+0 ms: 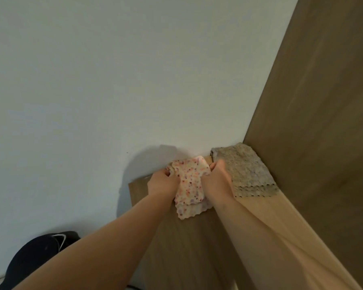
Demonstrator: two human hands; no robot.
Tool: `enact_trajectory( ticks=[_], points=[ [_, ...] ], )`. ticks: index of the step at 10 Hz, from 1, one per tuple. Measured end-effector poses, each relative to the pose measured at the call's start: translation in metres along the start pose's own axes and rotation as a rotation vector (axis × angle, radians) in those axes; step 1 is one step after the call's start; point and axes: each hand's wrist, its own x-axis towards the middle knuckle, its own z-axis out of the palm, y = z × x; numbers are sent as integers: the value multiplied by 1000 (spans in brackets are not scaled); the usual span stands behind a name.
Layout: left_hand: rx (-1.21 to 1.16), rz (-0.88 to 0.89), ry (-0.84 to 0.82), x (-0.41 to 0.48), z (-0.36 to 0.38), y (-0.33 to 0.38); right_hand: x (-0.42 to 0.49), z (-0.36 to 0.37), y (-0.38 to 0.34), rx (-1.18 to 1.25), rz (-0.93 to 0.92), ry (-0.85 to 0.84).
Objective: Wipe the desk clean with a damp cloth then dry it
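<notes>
A white cloth with pink and purple speckles (190,185) hangs between my two hands just above the far end of the narrow wooden desk (189,248). My left hand (160,182) grips its left edge. My right hand (217,177) grips its right edge. The cloth's lower end drapes down onto the desk surface. A folded grey-brown cloth (245,170) lies flat in the desk's far right corner, right beside my right hand.
A pale wall (113,80) runs along the desk's far and left side. A tall brown wooden panel (323,122) stands along the right. A dark cap (40,256) lies low at the left, beyond the desk's edge.
</notes>
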Motion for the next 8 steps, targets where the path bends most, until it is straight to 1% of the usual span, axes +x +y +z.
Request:
enact_trajectory(
  ticks=[1,2,3,6,7,8],
  points=[
    [21,15,35,-5,0,-3,-1,-1,1,-89,-34,27],
    [115,84,53,-13,2,-5,-6,-1,2,-160,-71,44],
    [163,107,54,-15,4,-4,-12,-2,4,-254,-139,27],
    [317,120,81,-6,10,-17,-15,9,13,-547,-237,100],
    [429,160,65,-15,8,-11,-20,5,10,-560,-229,57],
    [491,205,69,-32,-4,-17,-38,-7,10,-468,-279,36]
  ],
)
